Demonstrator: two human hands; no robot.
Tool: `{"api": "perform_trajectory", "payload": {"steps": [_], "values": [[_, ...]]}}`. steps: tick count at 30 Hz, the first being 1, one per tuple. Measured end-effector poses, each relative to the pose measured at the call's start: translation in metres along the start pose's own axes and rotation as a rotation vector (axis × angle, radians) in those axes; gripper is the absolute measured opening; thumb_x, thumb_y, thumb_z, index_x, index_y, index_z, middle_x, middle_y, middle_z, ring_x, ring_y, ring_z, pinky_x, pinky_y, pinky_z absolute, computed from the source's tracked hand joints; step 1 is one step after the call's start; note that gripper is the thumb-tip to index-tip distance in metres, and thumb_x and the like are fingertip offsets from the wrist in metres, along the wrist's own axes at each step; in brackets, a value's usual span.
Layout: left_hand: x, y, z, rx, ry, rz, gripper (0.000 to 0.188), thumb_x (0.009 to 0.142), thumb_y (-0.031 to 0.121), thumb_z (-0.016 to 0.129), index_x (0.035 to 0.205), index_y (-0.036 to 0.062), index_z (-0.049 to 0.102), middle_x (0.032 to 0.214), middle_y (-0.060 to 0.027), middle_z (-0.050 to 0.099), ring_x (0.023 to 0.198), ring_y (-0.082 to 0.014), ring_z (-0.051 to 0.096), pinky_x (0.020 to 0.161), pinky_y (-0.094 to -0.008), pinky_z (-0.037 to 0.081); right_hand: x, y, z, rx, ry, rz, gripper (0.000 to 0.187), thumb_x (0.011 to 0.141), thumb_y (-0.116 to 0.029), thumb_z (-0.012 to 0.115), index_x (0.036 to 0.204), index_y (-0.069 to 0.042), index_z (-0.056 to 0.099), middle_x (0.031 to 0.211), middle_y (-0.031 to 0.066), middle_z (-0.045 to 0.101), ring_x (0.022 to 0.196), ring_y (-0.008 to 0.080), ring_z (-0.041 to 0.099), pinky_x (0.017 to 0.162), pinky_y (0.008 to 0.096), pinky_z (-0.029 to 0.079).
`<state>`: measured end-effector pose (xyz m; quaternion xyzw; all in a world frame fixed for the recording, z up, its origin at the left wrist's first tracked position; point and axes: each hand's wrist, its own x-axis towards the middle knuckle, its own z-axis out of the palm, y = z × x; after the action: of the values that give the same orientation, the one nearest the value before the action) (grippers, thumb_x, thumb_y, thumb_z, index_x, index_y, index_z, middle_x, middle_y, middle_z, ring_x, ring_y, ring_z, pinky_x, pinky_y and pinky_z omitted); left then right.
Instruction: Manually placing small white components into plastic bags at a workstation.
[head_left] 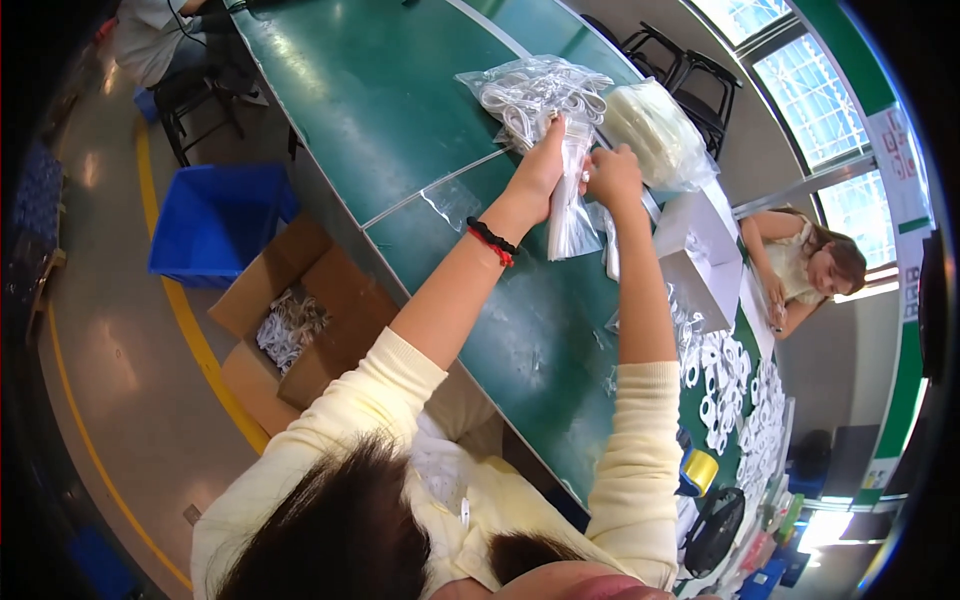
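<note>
Head view | left hand point(543, 172) closed around clear plastic sleeves point(572, 228), above green desk point(535, 350) | right hand point(613, 178) curled beside them, hold unclear | risk: sleeves may slide apart should left grip loosen.

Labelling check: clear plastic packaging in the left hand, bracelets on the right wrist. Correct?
No: the head view shows the black and red bracelets on the left wrist, not the right. The clear plastic packaging is in the left hand, as you say.

The cables point(535, 92) are white, the table point(370, 80) green, the bin point(190, 262) blue, the sleeves point(632, 430) yellow.
</note>
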<state>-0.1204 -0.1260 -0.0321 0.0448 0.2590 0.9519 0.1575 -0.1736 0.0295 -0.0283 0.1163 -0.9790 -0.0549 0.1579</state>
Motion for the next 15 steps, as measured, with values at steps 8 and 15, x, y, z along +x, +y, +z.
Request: {"api": "perform_trajectory", "payload": {"steps": [8, 15], "values": [[-0.013, -0.017, 0.016, 0.313, -0.105, -0.163, 0.053, 0.09, 0.056, 0.038, 0.096, 0.0054, 0.053, 0.073, -0.0058, 0.057, 0.058, -0.013, 0.053, 0.053, -0.0264, 0.047, -0.063, 0.028, -0.097, 1.154, 0.054, 0.122, 0.024, 0.093, -0.017, 0.05, 0.111, -0.003, 0.058, 0.091, 0.006, 0.056, 0.079, 0.0133, 0.059, 0.065, 0.0238, 0.048], [-0.026, -0.026, 0.033, 0.445, -0.279, -0.371, 0.056, 0.093, 0.056, 0.027, 0.098, 0.0072, 0.054, 0.07, -0.0036, 0.054, 0.057, -0.0136, 0.051, 0.051, -0.0272, 0.044, -0.108, 0.02, -0.144, 0.364, 0.058, -0.115, 0.025, 0.084, -0.003, 0.059, 0.109, -0.006, 0.059, 0.095, 0.0089, 0.043, 0.077, 0.0171, 0.055, 0.068, 0.0262, 0.048]]}}
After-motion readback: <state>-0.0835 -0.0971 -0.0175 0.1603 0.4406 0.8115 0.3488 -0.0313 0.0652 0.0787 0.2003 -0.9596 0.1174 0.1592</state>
